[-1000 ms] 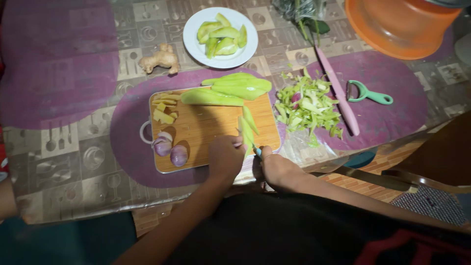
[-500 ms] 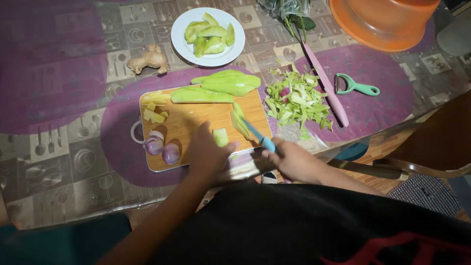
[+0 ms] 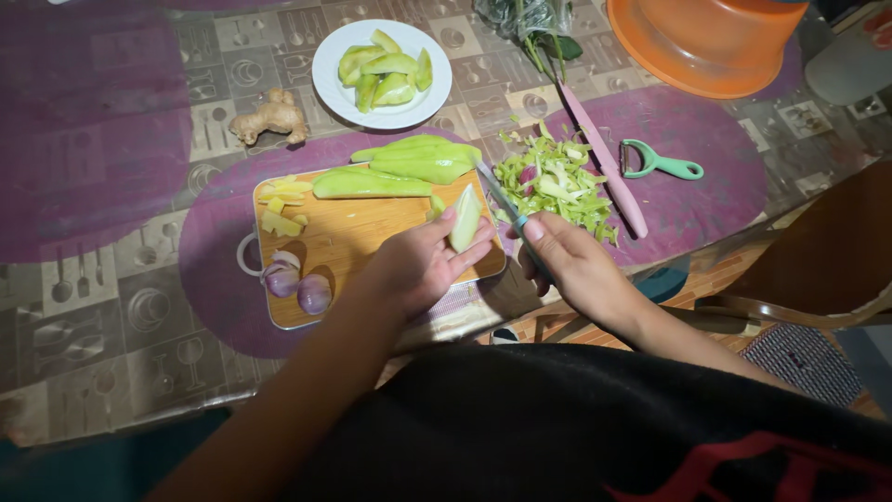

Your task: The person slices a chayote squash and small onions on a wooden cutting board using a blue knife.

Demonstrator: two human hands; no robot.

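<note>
My left hand (image 3: 418, 263) holds a pale green fruit slice (image 3: 465, 218) above the wooden cutting board (image 3: 362, 244). My right hand (image 3: 569, 262) grips a small blue-handled knife (image 3: 502, 200), blade pointing up and left toward the peeled green fruit halves (image 3: 409, 167) lying at the board's far edge. Yellow ginger pieces (image 3: 282, 203) and shallots (image 3: 297, 284) sit on the board's left side. A small green piece (image 3: 436, 204) lies just left of the held slice.
A white plate (image 3: 334, 88) of green slices stands at the back. A ginger root (image 3: 269, 117) lies left of it. Green peelings (image 3: 553, 179), a pink knife (image 3: 604, 160), a green peeler (image 3: 660, 165) and an orange basin (image 3: 706, 42) are on the right. Leafy greens (image 3: 534, 23) lie behind.
My left hand lifted a green slice off the board and turned palm up. My right hand moved up and right with the knife, away from the cut pieces.
</note>
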